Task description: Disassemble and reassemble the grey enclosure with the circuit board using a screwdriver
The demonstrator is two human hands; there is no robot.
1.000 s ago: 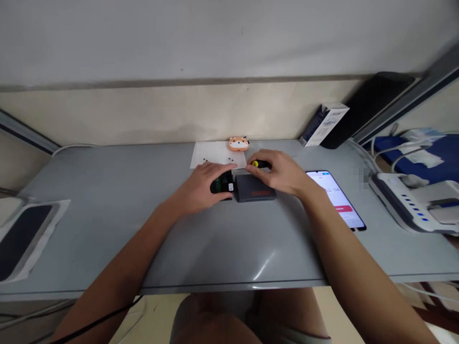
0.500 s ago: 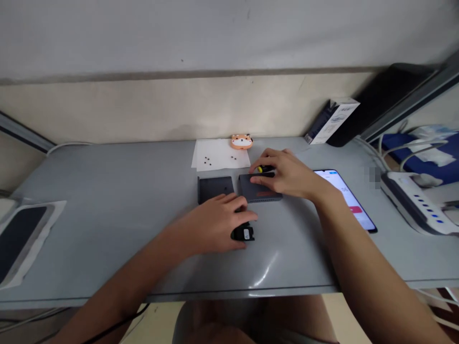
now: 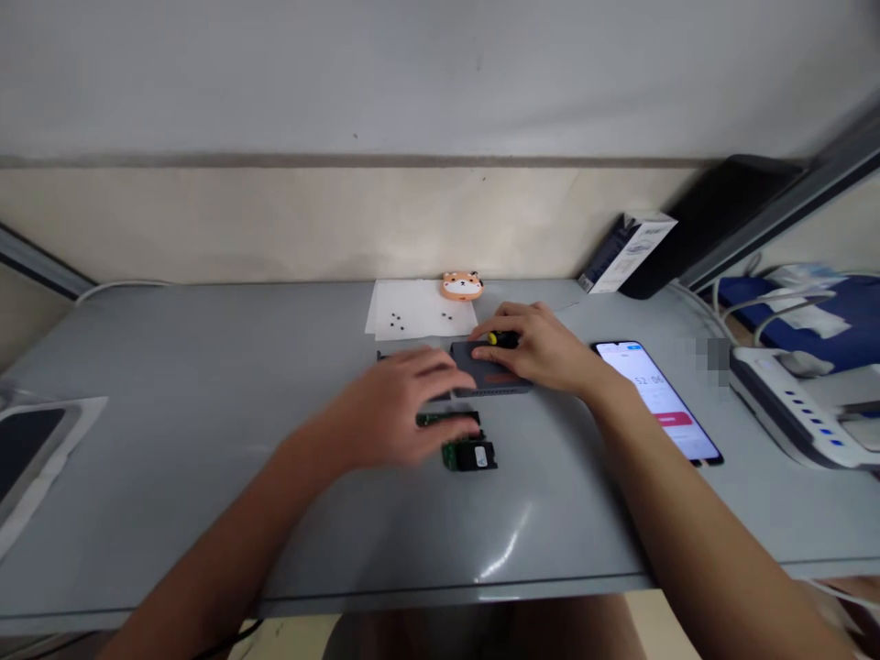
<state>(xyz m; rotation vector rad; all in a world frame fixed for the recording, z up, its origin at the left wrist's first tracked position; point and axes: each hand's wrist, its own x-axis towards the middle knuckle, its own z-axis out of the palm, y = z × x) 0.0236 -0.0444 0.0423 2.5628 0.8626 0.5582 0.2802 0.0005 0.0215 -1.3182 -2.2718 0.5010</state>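
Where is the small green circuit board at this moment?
In the head view, the circuit board lies on the grey table near the middle, just below the left hand and in front of the dark grey box.

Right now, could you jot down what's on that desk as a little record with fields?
Surface: grey desk against a wall
Left hand: blurred, palm down over a green circuit board; contact cannot be told
Right hand: resting on a dark grey casing, fingers around a small black and yellow tool
Behind the hands: white paper sheet with tiny black screws; orange animal-shaped figure
Right side: lit phone, white power strip, slanted carton
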